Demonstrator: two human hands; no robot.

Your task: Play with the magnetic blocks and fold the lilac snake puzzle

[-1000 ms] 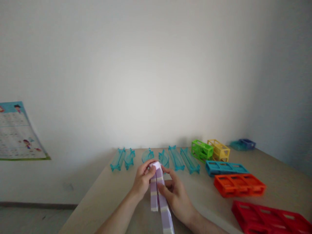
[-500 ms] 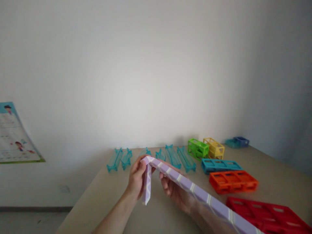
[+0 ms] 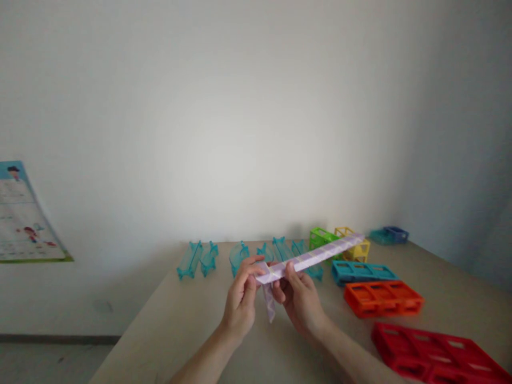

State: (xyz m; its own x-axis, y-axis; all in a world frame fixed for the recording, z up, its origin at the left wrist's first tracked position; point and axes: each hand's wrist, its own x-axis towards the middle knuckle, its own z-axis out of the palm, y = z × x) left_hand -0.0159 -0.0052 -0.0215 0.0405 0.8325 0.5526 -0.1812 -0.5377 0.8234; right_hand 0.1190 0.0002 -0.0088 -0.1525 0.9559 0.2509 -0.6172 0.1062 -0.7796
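Observation:
Both of my hands hold a long lilac folding strip (image 3: 316,257) with pale cross bands, above the beige table (image 3: 192,325). My left hand (image 3: 241,298) pinches the strip's near end, where a short section hangs down. My right hand (image 3: 300,298) grips it just to the right. The long part reaches up and to the right, over the green frame (image 3: 320,240) and yellow frame (image 3: 362,249).
Several clear teal channel pieces (image 3: 200,258) lie in a row at the table's far edge. Teal frame (image 3: 362,272), orange frame (image 3: 384,298) and red frame (image 3: 432,354) lie to the right. A small blue tray (image 3: 390,234) sits in the far corner. A poster (image 3: 24,218) hangs on the left wall.
The strip was folded flat on the table between my hands. It has been lifted and unfolded; its long part swung from the near right up to the far right.

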